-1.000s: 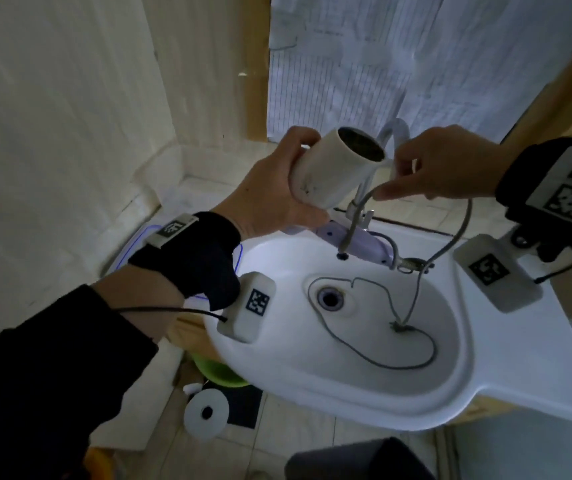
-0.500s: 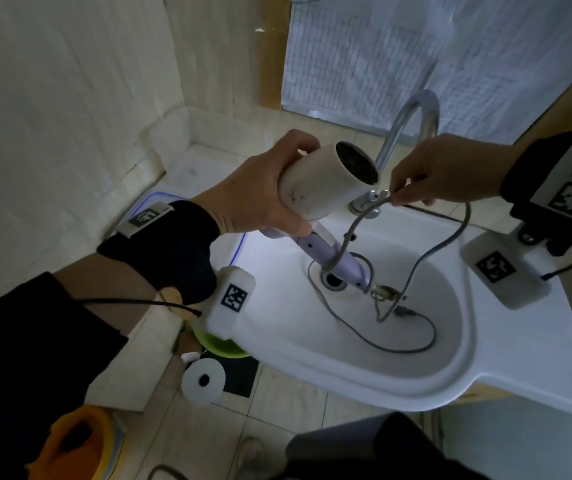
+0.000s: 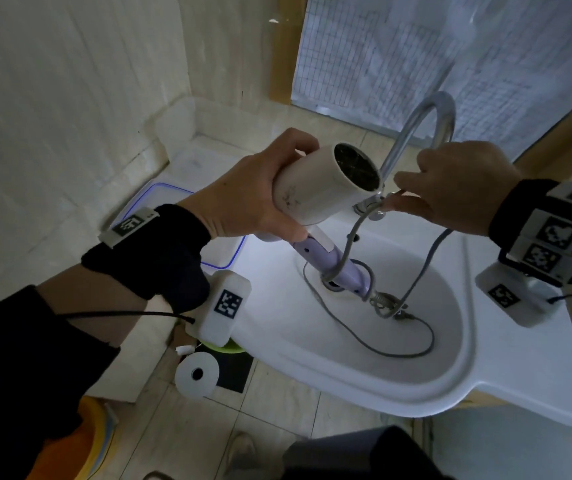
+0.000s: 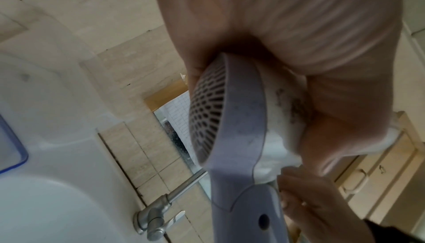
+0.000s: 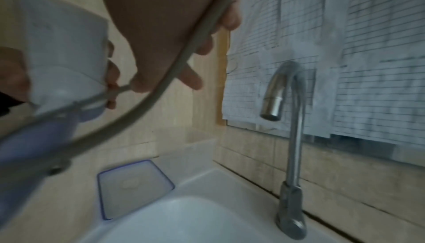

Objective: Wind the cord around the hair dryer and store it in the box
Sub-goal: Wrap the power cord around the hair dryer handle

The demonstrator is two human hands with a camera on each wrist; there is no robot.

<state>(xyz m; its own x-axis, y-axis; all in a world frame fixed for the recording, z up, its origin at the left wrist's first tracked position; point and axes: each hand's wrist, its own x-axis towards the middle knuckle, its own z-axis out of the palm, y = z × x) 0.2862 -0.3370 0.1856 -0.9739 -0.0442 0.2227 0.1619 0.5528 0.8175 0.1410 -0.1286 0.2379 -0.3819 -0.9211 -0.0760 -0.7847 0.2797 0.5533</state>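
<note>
My left hand [image 3: 243, 199] grips the white barrel of the hair dryer [image 3: 315, 188] above the sink, its lilac handle [image 3: 333, 268] pointing down toward the drain. The left wrist view shows the dryer's rear grille [image 4: 207, 119] under my palm. My right hand [image 3: 451, 192] pinches the grey cord [image 3: 357, 230] just right of the barrel, in front of the tap. One loop of cord circles the handle's lower end; the rest trails into the basin in a wide curve [image 3: 381, 351]. In the right wrist view the cord [image 5: 184, 59] runs from my fingers down toward the handle.
A white sink [image 3: 416, 393] lies below, with a tall chrome tap [image 3: 416, 133] at its back. A clear lid with a blue rim [image 5: 133, 187] lies left of the basin, and a clear plastic box [image 3: 191, 126] stands against the wall. A paper roll [image 3: 196, 374] sits on the floor.
The dryer has tilted so its handle hangs down into the basin. My right hand has brought the cord round, and a loop now sits on the handle's lower end.
</note>
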